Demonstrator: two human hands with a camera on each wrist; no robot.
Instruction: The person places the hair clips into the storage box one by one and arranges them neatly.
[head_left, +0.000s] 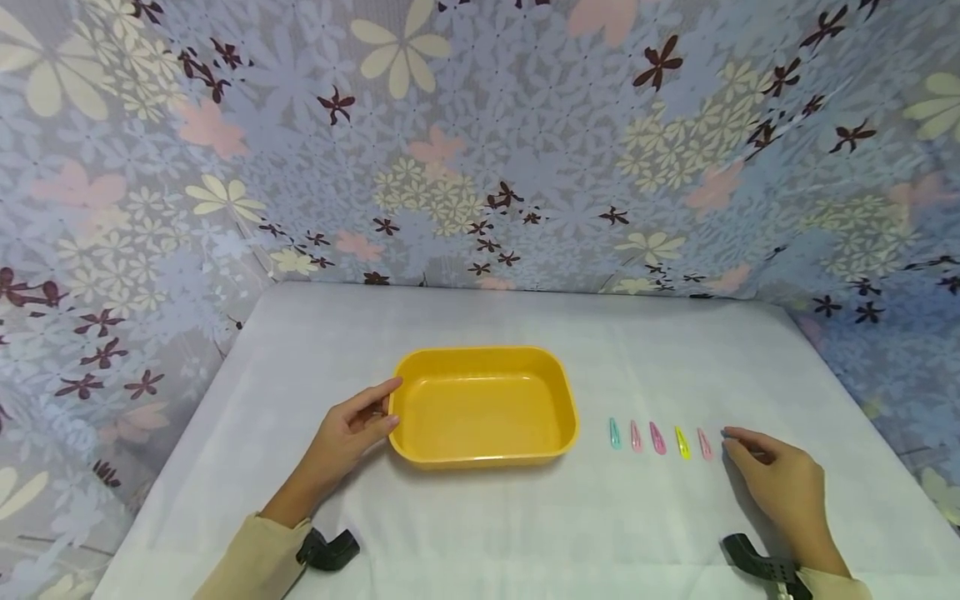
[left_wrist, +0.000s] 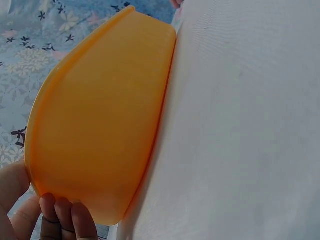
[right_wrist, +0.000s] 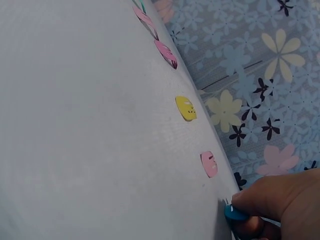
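At the left end of a yellow plastic tray [head_left: 480, 460], my left hand [head_left: 341, 437] grips the rim; in the left wrist view its curled fingertips [left_wrist: 62, 212] lie against the tray's outer wall. My right hand [head_left: 783, 483] pinches a blue snap hair clip [right_wrist: 235, 212] between thumb and fingers, close over the cloth at the right end of a row of clips. From left to right that row has a teal clip [head_left: 615, 433], a light pink clip [head_left: 636, 436], a darker pink clip [head_left: 657, 438], a yellow clip [head_left: 682, 443] and another pink clip [head_left: 705, 444].
A white cloth [head_left: 487, 533] covers the table. Floral fabric [head_left: 517, 167] hangs behind it and along both sides. Each wrist carries a black camera mount [head_left: 328, 550]. Nothing lies inside the tray.
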